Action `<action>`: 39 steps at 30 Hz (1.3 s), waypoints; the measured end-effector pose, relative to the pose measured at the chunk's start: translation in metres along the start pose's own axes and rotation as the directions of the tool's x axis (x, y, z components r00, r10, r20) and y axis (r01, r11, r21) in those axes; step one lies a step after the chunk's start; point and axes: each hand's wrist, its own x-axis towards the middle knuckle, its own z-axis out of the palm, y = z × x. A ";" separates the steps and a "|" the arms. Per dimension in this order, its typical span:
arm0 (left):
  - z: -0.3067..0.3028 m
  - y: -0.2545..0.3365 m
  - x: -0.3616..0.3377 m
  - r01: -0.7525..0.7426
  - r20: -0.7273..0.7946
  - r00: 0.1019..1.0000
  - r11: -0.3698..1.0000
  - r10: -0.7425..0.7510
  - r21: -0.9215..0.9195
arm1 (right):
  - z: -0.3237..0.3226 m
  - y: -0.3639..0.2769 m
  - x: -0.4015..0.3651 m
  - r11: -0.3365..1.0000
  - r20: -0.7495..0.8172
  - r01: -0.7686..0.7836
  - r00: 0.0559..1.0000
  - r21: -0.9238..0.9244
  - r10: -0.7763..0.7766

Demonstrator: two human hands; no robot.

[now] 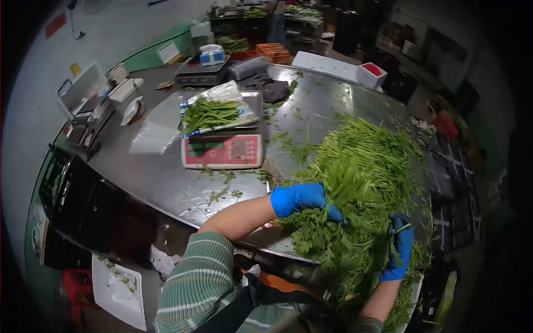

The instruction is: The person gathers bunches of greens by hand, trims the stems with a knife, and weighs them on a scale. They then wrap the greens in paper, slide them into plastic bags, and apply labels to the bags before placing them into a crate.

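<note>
My left hand, in a blue glove, is closed around a bunch of leafy greens at the table's front edge. Its fingertips are partly buried in the leaves. To the right, my right hand, also gloved in blue, has its fingers curled, with a thin green stem pinched by the thumb. Behind both hands lies a large heap of the same long-stemmed greens, and more leaves hang down between the hands.
A red-and-white scale carries a plastic bag with a small bunch of greens. Loose leaves litter the metal table. Farther back are a dark scale, an orange crate and a white foam box. A white bin stands below left.
</note>
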 end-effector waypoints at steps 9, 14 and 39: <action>-0.166 0.188 -0.191 0.417 -0.376 0.844 -0.027 0.383 0.909 | 0.041 0.039 -0.002 0.797 -0.136 -0.079 0.991 -0.598 -0.005; -0.252 0.213 -0.213 0.818 -0.758 0.572 -0.147 0.314 0.556 | 0.173 0.043 -0.002 0.875 -0.158 -0.112 0.987 -0.471 0.041; -0.266 0.253 -0.227 0.551 -0.371 0.781 -0.277 0.502 0.787 | 0.450 0.079 0.154 0.303 0.718 0.864 0.502 -0.401 -0.482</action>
